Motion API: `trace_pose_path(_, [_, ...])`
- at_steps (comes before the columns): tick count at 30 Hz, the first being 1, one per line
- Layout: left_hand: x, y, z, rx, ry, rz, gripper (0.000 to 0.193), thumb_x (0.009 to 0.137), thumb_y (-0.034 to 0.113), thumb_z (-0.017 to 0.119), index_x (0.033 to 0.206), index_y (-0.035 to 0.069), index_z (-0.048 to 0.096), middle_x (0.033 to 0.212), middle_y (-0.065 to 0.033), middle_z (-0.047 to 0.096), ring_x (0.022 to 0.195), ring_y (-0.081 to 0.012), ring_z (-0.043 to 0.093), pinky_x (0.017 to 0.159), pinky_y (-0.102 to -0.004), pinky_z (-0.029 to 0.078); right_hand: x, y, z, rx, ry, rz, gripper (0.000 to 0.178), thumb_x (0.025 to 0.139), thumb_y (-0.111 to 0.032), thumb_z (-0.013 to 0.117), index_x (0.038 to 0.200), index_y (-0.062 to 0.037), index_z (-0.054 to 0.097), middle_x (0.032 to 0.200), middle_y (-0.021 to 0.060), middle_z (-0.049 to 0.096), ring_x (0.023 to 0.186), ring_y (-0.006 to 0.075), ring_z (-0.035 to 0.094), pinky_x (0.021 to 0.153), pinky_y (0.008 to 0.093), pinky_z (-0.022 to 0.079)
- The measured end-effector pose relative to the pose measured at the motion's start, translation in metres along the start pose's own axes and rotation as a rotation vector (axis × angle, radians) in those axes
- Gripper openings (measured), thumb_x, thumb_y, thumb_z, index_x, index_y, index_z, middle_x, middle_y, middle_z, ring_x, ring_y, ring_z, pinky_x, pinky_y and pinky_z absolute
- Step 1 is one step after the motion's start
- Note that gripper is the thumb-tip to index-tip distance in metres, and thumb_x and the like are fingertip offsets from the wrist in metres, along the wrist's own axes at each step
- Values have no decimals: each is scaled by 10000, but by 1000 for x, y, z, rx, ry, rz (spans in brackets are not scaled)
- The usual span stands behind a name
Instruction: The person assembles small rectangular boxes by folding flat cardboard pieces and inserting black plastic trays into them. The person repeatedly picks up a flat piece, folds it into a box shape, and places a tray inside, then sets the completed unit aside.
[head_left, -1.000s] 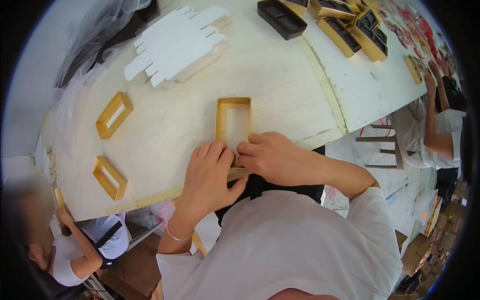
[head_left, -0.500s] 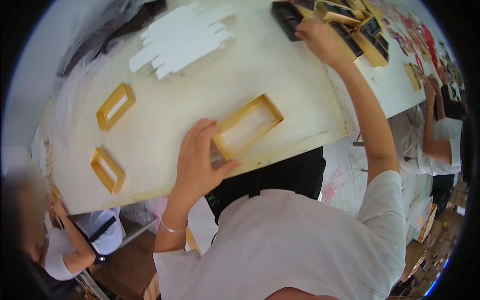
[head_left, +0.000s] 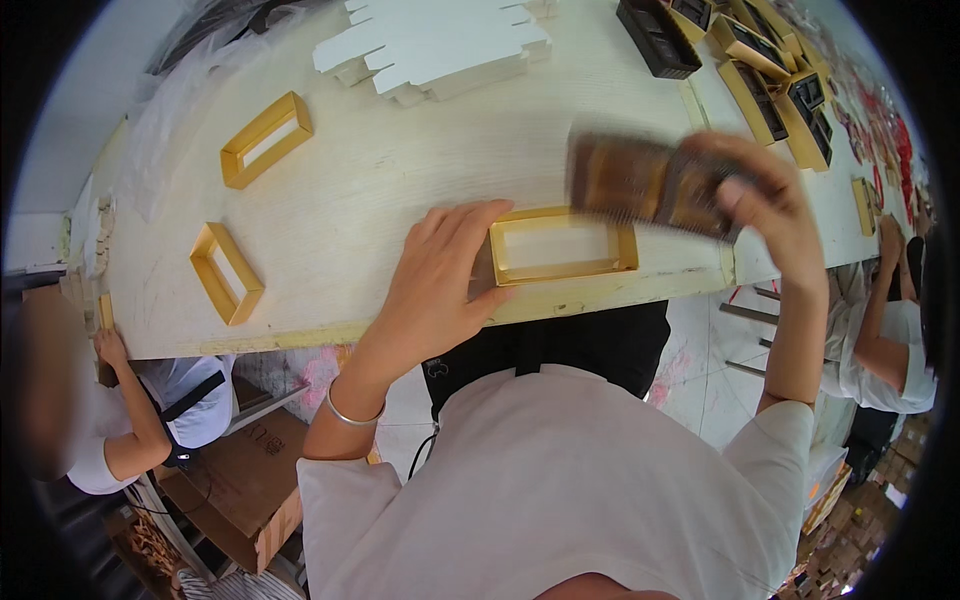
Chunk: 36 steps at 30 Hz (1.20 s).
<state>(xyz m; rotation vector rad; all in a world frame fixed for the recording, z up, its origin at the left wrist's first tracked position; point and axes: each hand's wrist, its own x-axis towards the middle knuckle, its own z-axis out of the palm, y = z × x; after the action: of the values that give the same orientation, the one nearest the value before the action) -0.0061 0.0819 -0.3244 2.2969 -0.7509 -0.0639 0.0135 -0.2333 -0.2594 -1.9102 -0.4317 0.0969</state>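
On the table before me stands an open gold cardboard box frame (head_left: pixel 565 272), its long side toward me. My left hand (head_left: pixel 440 262) grips its left end, fingertips at the far corner and thumb by the near one. In my right hand (head_left: pixel 765 195) is a dark brown plastic tray insert (head_left: pixel 625 180) with compartments, smeared by motion. It is tilted above the frame's right end, and its left part reaches over the frame's far edge. Fingers and thumb are closed on the tray's right end.
Two more gold frames, an upper one (head_left: pixel 267 140) and a lower one (head_left: pixel 228 275), lie at left. A stack of white flat card blanks (head_left: pixel 440 45) sits at the back. Dark trays (head_left: pixel 660 40) and filled gold boxes (head_left: pixel 755 100) are at far right. Co-workers sit at both sides.
My right hand has come back from the far-right pile toward me, bringing a dark tray over the frame. The left hand stays on the gold frame, which now lies straighter. The view has shifted.
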Motion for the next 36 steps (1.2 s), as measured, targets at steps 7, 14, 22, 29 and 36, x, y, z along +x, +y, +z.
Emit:
trace_pose_path(7, [7, 4, 5, -140, -42, -31, 691, 701, 57, 757, 1319, 71, 448, 1250, -145, 506, 1060, -312, 527, 893, -372, 479, 0, 4, 57, -272, -139, 293, 274, 934, -224, 567, 1061, 9, 635, 801, 144, 652, 702, 187, 623, 665, 282, 495])
trace_pose_path(14, [8, -4, -3, -187, -92, -122, 694, 692, 13, 753, 1319, 85, 465, 1252, -131, 506, 1050, -279, 533, 878, -355, 488, -1, 5, 43, -569, -302, -189, 445, 886, -307, 576, 1243, -41, 563, 794, 139, 541, 750, 301, 571, 658, 371, 470])
trace_pose_path(22, [13, -7, -10, -241, -167, -72, 748, 680, 13, 748, 1360, 98, 450, 1252, -120, 500, 1036, -271, 522, 870, -343, 473, -10, 22, 45, -1042, -367, -702, 508, 680, -70, 666, 1165, 59, 590, 873, 87, 534, 756, 208, 539, 686, 328, 466])
trace_pose_path(29, [1, -3, -4, 278, -222, 95, 777, 690, 155, 760, 1398, 172, 441, 1328, -120, 419, 1156, -311, 440, 1004, -421, 346, -30, 14, 73, -1125, -455, -493, 695, 793, -451, 597, 1335, -36, 467, 1456, 116, 353, 1321, 268, 356, 1067, 452, 323])
trace_pose_path(36, [-3, 8, 6, 512, -118, 130, 676, 763, 326, 694, 1387, 208, 462, 1512, -162, 244, 1380, -400, 213, 1093, -633, 126, -38, 39, 84, -763, -224, -456, 612, 741, -270, 711, 1272, -25, 531, 1392, 257, 390, 1238, 396, 444, 1023, 464, 392])
